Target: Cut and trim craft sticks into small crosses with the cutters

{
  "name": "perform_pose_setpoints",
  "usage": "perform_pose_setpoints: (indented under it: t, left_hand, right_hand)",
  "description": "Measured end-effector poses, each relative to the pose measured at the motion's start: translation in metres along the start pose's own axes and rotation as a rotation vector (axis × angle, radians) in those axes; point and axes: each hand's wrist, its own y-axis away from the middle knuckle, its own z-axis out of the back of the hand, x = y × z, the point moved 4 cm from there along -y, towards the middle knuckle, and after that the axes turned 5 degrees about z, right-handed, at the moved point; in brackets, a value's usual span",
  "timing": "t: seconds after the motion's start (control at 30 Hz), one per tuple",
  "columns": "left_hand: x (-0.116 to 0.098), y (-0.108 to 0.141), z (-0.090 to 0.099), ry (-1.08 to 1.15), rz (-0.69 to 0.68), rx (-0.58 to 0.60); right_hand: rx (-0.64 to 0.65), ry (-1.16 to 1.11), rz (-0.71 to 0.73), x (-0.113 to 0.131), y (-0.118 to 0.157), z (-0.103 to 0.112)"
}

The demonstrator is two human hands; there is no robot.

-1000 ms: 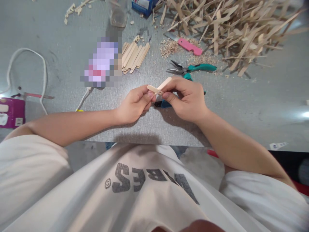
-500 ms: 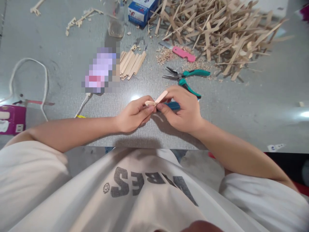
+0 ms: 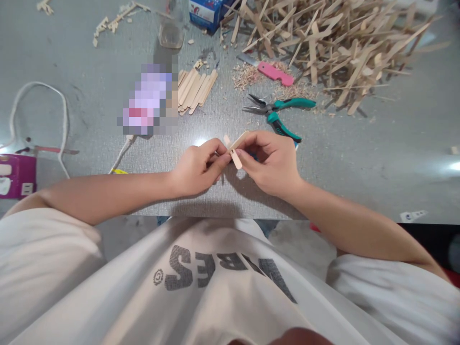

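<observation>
Centrally placed: crossed wooden sticks (image 3: 236, 159), two in number, held above the tabletop (image 3: 377, 153) at the middle of the frame. Left hand (image 3: 199, 167): grip narrow, fingertips pinching the sticks near their crossing. Right hand (image 3: 271, 160): grip likewise narrow, thumb and forefinger pinching the sticks from the other side.

Pliers (image 3: 283, 127), teal handles, jaws apart, lying just above the right hand in the frame. Knife (image 3: 276, 73), pink handle, upper centre, among wood shavings (image 3: 244, 76). Small stack of sticks (image 3: 196, 91), upper centre, beside a pixelated phone (image 3: 145, 98) with a white cable at its lower end. Large heap of sticks (image 3: 338, 43), loose and tangled, upper right. Blue box (image 3: 206, 14) and clear container (image 3: 171, 36), top edge, left of centre. Purple box (image 3: 16, 176), left edge.
</observation>
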Motion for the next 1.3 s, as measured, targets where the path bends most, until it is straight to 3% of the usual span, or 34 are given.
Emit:
perform_pose_setpoints:
  t: [0.2,0.33,0.47,0.6,0.7,0.83,1.3]
  left_hand:
    - [-0.003,0.003,0.003,-0.161,-0.023,-0.085]
    - [-0.004,0.001,0.007,0.010,0.018,-0.138]
    - [0.004,-0.009,0.002,0.441,0.204,-0.004]
    - [0.011,-0.014,-0.001,0.611,0.264,0.092]
    - [0.013,-0.015,-0.003,0.644,0.242,0.150]
    - [0.014,-0.015,-0.003,0.635,0.237,0.181]
    - [0.013,-0.016,-0.003,0.659,0.255,0.181]
  right_hand:
    - [-0.023,-0.043,-0.115,-0.006,-0.001,-0.003]
    - [0.007,-0.032,-0.128,-0.003,-0.001,0.005]
    - [-0.036,0.087,0.019,0.004,-0.002,0.016]
    - [-0.124,0.242,0.169,0.003,-0.001,0.019]
    - [-0.090,0.229,0.217,-0.002,0.000,0.015]
    - [0.008,0.183,0.158,-0.006,0.002,0.009]
    - [-0.067,0.195,0.147,-0.013,0.003,0.010]
